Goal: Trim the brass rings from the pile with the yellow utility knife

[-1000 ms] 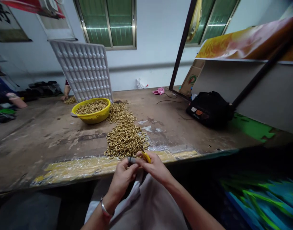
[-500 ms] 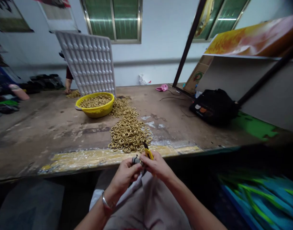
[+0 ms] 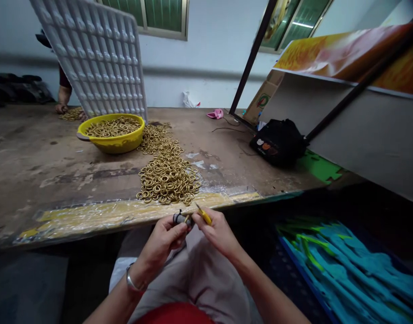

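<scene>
My left hand [image 3: 161, 243] is closed around a small dark grey piece [image 3: 179, 218] just below the table's front edge. My right hand [image 3: 217, 231] pinches a small yellow-handled tool [image 3: 203, 215] whose tip touches that piece. Both hands hover over my lap, close together. Just beyond them a heap of brass rings [image 3: 168, 173] lies on the worn wooden table [image 3: 41, 157]. A yellow basin [image 3: 110, 137] filled with more rings stands further back on the left.
A white moulded tray [image 3: 95, 58] leans upright behind the basin. Another person's hand [image 3: 61, 107] rests by rings at the far left. A black bag [image 3: 277, 141] sits at the right, beside a slanted board. Blue-green foam mats [image 3: 344, 270] lie on the floor.
The view has tilted down and shifted left. My hands stay together on the small piece, with the yellow tool still worked against it.
</scene>
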A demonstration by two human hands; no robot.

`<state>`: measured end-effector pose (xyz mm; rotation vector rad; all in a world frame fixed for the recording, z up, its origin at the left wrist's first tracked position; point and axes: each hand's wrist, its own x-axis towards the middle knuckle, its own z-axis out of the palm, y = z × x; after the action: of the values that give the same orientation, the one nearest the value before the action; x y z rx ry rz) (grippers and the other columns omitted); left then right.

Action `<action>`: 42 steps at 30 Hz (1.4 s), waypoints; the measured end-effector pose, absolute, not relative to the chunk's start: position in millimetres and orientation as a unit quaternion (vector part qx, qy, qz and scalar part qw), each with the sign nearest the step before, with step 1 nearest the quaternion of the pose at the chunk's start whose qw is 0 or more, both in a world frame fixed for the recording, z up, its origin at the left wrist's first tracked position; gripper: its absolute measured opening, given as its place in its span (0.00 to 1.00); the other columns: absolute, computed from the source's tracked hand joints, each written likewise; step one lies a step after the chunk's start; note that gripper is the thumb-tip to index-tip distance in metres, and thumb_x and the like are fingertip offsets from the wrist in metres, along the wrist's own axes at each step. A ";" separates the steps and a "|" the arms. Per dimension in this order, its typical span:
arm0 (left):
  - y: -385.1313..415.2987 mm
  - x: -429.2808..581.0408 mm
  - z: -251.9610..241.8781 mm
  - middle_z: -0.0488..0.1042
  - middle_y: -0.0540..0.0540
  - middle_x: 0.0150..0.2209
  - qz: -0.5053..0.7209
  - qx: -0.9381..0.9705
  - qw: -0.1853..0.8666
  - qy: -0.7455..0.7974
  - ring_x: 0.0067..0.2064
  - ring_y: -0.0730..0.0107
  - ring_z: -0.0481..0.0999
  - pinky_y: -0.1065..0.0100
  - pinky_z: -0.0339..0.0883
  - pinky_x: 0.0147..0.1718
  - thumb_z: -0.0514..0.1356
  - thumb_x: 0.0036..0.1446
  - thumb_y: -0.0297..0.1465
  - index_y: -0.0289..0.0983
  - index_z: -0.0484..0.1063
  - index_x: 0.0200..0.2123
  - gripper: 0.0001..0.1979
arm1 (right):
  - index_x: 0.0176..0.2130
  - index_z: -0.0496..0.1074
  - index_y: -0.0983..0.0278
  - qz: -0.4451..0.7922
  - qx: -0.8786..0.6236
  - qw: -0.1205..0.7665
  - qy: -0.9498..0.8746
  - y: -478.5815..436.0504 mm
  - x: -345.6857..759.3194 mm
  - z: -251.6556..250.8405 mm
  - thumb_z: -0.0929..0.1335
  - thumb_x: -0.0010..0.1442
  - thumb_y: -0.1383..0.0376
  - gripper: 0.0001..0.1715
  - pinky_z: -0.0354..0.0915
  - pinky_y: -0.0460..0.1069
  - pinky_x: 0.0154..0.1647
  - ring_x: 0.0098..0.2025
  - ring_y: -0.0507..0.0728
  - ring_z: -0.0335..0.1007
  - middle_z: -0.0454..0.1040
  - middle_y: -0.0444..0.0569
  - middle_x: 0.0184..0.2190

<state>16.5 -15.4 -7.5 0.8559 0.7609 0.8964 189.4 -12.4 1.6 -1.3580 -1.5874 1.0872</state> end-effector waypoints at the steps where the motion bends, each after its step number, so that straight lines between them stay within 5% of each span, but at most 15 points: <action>1: -15.6 16.3 -7.6 0.58 0.56 0.19 0.412 0.392 0.746 0.347 0.19 0.83 0.49 0.77 0.42 0.17 0.67 0.51 0.39 0.33 0.70 0.28 0.15 | 0.27 0.68 0.63 0.370 -0.548 0.356 -0.660 -16.8 191.1 1.7 0.65 0.62 0.59 0.14 0.53 0.44 0.26 0.25 0.50 0.59 0.67 0.42 0.22; 4: -16.0 16.8 -8.7 0.55 0.57 0.19 0.414 0.404 0.736 0.353 0.19 0.83 0.47 0.76 0.41 0.17 0.66 0.52 0.40 0.34 0.69 0.28 0.16 | 0.32 0.70 0.62 0.260 -0.570 0.282 -0.727 -26.8 192.8 1.6 0.64 0.59 0.71 0.06 0.55 0.45 0.32 0.31 0.52 0.66 0.73 0.45 0.28; 8: -17.3 18.7 -11.3 0.53 0.58 0.18 0.411 0.446 0.701 0.373 0.19 0.81 0.48 0.75 0.41 0.17 0.65 0.54 0.41 0.35 0.68 0.29 0.15 | 0.33 0.70 0.63 0.173 -0.591 0.211 -0.759 -29.3 190.3 -3.1 0.63 0.54 0.77 0.12 0.54 0.46 0.34 0.34 0.54 0.69 0.75 0.47 0.31; 20: -29.6 6.9 24.2 0.63 0.50 0.25 0.380 0.584 0.617 0.365 0.29 0.73 0.60 0.71 0.55 0.30 0.62 0.54 0.31 0.34 0.68 0.24 0.09 | 0.37 0.71 0.65 0.062 -0.719 0.072 -0.689 18.8 206.3 -16.1 0.61 0.62 0.74 0.11 0.50 0.48 0.29 0.31 0.56 0.73 0.78 0.53 0.31; 27: -29.2 8.1 -14.1 0.56 0.56 0.19 0.386 0.386 0.744 0.385 0.19 0.81 0.46 0.73 0.38 0.18 0.64 0.52 0.46 0.35 0.64 0.24 0.21 | 0.34 0.71 0.63 0.114 -0.649 0.179 -0.731 35.6 217.3 -20.2 0.65 0.64 0.67 0.06 0.55 0.46 0.33 0.35 0.54 0.71 0.76 0.47 0.32; 39: -10.7 1.0 -38.4 0.69 0.50 0.26 0.393 0.227 0.808 0.376 0.19 0.83 0.58 0.79 0.40 0.15 0.65 0.53 0.41 0.35 0.66 0.32 0.16 | 0.36 0.71 0.64 0.077 -0.628 0.111 -0.766 58.7 172.6 -33.1 0.66 0.60 0.70 0.03 0.57 0.47 0.36 0.37 0.55 0.69 0.73 0.50 0.37; 42: -2.4 2.7 -43.3 0.68 0.52 0.24 0.389 0.242 0.791 0.406 0.18 0.84 0.58 0.80 0.39 0.14 0.66 0.52 0.43 0.34 0.66 0.32 0.18 | 0.36 0.71 0.65 0.076 -0.640 0.162 -0.747 64.9 186.3 -30.3 0.64 0.61 0.71 0.06 0.57 0.47 0.37 0.36 0.55 0.68 0.73 0.50 0.35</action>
<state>2.7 -2.4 -43.3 0.5202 0.8738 0.8368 186.3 64.9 -30.3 -1.8270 -2.1314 0.2155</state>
